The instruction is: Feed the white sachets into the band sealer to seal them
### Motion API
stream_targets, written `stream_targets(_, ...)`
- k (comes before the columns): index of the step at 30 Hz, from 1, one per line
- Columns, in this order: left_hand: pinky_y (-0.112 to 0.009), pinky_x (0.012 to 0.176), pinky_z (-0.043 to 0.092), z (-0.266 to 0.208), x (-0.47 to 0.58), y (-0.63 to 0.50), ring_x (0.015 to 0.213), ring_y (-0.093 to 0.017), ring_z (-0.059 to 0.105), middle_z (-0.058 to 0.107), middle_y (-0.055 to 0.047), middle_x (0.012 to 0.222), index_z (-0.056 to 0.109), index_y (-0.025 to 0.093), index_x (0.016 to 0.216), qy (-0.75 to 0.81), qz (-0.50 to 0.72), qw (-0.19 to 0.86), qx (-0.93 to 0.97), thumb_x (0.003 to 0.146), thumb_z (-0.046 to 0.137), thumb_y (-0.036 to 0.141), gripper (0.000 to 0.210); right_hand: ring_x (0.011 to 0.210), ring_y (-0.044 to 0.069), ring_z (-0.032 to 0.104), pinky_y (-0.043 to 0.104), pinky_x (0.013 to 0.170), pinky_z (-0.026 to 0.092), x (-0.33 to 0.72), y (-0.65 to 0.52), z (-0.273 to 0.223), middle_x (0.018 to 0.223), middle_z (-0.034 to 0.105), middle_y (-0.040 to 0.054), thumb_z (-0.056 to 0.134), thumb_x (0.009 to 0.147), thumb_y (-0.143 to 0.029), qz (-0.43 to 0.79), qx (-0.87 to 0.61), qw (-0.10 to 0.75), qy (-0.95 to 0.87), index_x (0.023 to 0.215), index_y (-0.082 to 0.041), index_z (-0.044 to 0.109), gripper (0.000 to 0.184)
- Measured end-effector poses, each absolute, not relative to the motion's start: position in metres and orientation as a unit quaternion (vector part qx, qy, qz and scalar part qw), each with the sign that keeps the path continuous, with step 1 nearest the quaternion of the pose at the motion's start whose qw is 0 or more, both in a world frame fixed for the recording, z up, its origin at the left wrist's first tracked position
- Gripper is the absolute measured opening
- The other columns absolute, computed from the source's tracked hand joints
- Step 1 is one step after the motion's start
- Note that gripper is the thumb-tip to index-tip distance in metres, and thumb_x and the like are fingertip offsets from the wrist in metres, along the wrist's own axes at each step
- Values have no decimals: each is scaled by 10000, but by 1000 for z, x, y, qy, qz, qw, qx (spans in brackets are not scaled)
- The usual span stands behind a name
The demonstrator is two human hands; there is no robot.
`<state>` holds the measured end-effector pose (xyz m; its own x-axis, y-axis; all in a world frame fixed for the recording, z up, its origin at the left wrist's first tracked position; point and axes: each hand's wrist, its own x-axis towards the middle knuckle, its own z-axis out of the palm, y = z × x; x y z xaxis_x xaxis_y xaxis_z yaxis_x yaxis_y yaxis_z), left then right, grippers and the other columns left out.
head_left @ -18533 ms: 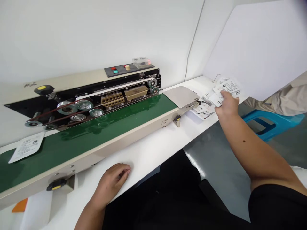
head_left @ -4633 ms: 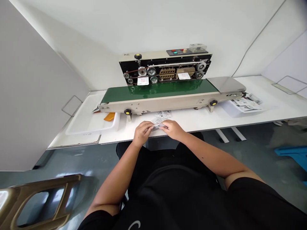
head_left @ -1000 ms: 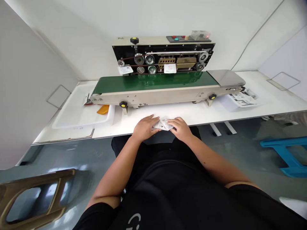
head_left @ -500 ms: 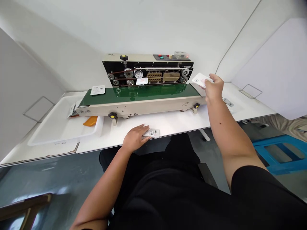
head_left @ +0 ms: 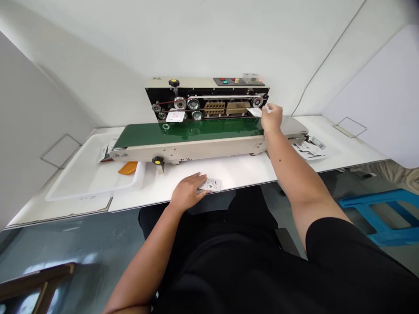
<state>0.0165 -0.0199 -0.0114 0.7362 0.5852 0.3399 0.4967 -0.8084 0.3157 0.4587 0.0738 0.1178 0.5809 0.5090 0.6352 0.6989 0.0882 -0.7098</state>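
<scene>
My right hand (head_left: 272, 117) is closed on a white packet (head_left: 254, 112), its far part at the rollers on the right end of a band sealing machine (head_left: 225, 107). Another white packet (head_left: 175, 115) with reddish print stands at the machine's left rollers, above the green conveyor belt (head_left: 209, 129). At the table's front edge, my left hand (head_left: 189, 191) grips a small printed packet (head_left: 213, 185) between thumb and fingers. My right fingertips are partly hidden by the back of the hand.
A white tray (head_left: 65, 185) at the left holds an orange scraper-like piece (head_left: 127, 168) and some packets (head_left: 105, 153) by the belt's end. More printed packets (head_left: 309, 150) lie right of the conveyor. A blue stool (head_left: 363, 203) stands at the lower right.
My right hand has brought its packet left to the machine's right rollers. The packet in the machine has travelled left. The packet on the belt's left end has gone from there. My left hand stays put.
</scene>
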Motion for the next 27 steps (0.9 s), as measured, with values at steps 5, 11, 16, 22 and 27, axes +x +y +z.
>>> stream_targets(5,-552,1175,519,-13,18,-21,1406,-354,627,720,-112,1433,704,212,1409,293,234,118,919,1033,613,542,509,987,258,696,461,975,589,382,-36,46,1030,717,113,478,1057,-356,-132,-575,467,-658,1090,-226,744,298)
stream_targets(11,-428,1031,573,-16,14,-22,1167,-275,733,789,-107,1239,762,225,1246,316,327,168,875,1129,372,503,493,1446,366,512,536,1201,448,340,-60,-17,1521,597,165,550,1005,-475,33,-659,217,-720,1491,-194,608,564)
stream_targets(16,-353,831,552,-10,8,-22,900,-242,711,755,-98,920,758,207,1035,392,409,214,796,1112,373,576,539,1539,396,420,571,1283,318,338,-18,-9,1628,517,155,450,1040,-583,75,-691,115,-710,1572,-197,521,661)
stream_targets(22,-307,711,521,-8,0,-17,655,-183,639,648,-1,679,712,206,1048,431,467,384,670,1072,503,572,423,1568,423,376,618,1315,262,324,-44,-4,1700,405,131,521,1013,-643,70,-629,99,-768,1675,-286,413,759)
stream_targets(27,-295,707,520,-13,-2,-13,659,-170,641,649,5,689,715,205,1056,412,487,430,639,1051,550,578,407,1567,414,391,672,1305,279,309,-103,-19,1563,542,139,732,932,-580,54,-524,153,-836,1581,-311,567,722)
